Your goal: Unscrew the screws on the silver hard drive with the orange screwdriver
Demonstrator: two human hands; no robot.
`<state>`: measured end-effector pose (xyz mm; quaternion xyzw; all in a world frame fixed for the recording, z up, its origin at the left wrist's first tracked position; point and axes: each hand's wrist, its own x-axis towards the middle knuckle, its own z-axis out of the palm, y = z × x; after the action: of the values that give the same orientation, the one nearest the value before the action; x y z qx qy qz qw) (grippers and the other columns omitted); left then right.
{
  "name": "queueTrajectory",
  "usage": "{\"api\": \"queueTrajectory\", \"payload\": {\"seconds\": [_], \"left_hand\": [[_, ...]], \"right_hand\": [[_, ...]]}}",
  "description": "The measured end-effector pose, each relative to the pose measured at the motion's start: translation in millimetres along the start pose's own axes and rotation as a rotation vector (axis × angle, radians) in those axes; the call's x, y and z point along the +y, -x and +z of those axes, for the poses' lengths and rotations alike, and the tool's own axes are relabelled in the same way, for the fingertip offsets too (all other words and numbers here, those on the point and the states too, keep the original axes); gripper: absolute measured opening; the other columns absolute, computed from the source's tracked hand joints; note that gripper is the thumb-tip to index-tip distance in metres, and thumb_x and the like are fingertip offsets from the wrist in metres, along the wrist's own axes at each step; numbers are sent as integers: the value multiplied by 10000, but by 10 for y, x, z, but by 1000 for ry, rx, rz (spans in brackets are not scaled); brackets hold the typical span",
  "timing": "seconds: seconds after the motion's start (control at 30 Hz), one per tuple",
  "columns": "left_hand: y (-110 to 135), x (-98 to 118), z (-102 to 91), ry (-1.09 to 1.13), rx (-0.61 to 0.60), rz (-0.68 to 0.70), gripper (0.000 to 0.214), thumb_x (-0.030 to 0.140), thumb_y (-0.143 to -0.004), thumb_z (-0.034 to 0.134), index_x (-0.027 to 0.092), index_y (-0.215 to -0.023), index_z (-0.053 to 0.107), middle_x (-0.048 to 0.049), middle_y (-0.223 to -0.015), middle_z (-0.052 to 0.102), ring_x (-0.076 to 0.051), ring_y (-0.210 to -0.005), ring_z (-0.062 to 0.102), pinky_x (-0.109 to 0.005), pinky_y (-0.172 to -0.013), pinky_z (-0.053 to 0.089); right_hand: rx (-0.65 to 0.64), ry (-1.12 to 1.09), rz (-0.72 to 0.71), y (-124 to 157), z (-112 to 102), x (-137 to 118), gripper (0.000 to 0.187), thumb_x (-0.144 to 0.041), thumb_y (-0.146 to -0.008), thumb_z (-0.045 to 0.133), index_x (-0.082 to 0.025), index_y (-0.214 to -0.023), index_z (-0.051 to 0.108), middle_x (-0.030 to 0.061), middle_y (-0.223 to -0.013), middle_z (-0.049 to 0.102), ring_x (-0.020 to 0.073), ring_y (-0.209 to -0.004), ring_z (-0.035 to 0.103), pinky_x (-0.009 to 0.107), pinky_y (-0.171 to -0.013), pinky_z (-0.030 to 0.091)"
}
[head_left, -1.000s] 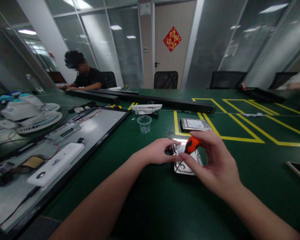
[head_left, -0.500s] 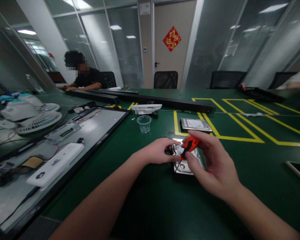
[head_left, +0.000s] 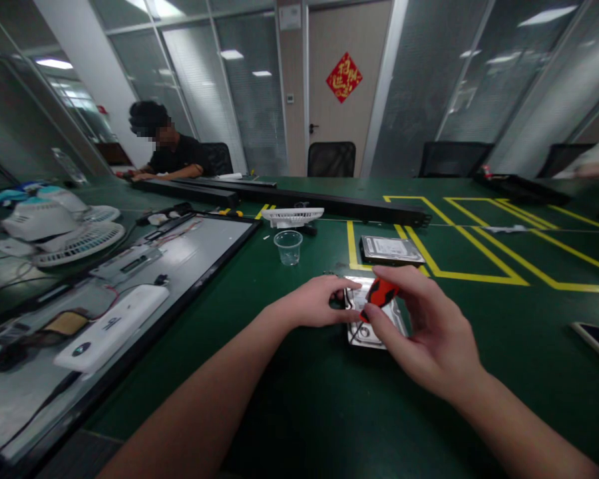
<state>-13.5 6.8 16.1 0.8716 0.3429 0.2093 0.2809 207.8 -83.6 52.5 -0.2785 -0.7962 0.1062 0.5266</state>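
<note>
A silver hard drive [head_left: 371,332] lies on the green table in front of me, partly covered by both hands. My left hand [head_left: 317,303] grips its left side, with the forefinger over the far part and the thumb across the near part. Between the thumb and fingers of my right hand [head_left: 424,326] is a red-and-black screwdriver [head_left: 382,293]. Its handle leans up to the right, and the thin shaft points down to the near left corner of the drive. Whether the tip sits in a screw is too small to tell.
Beyond the drive lies a second hard drive [head_left: 390,249] by yellow tape lines. A clear plastic cup [head_left: 288,249] and a white fan head [head_left: 292,215] stand farther left. A large flat panel [head_left: 180,266] fills the left side. A person [head_left: 174,156] sits across the table.
The screwdriver handle has turned in my right fingers, showing more red on its side. My right hand has shifted slightly; my left hand and the drive stay put.
</note>
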Motion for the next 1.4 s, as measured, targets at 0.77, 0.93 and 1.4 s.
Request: {"api": "queueTrajectory", "payload": {"seconds": [0.77, 0.93, 1.4], "left_hand": [[4, 47, -24, -32, -6, -10, 526, 568, -948, 862, 213, -1329, 785, -127, -1245, 790, -311, -1081, 724, -437, -986, 567], [6, 24, -12, -2, 2, -13, 533, 563, -938, 866, 215, -1331, 779, -125, -1273, 782, -314, -1102, 731, -441, -1008, 568], [11, 21, -15, 23, -8, -16, 488, 554, -937, 870, 212, -1279, 796, -133, -1295, 771, -318, -1135, 741, -466, -1059, 581]], "right_hand": [[31, 7, 86, 58, 14, 31, 668, -144, -1000, 781, -355, -1592, 557, 70, -1357, 720, 260, -1178, 764, 426, -989, 637], [3, -6, 48, 36, -2, 16, 628, -128, -1006, 749, -344, -1570, 574, 73, -1323, 727, 267, -1175, 740, 441, -990, 621], [10, 57, 16, 17, 1, 3, 631, -134, -1018, 759, -366, -1579, 586, 67, -1330, 749, 264, -1120, 733, 498, -1025, 611]]}}
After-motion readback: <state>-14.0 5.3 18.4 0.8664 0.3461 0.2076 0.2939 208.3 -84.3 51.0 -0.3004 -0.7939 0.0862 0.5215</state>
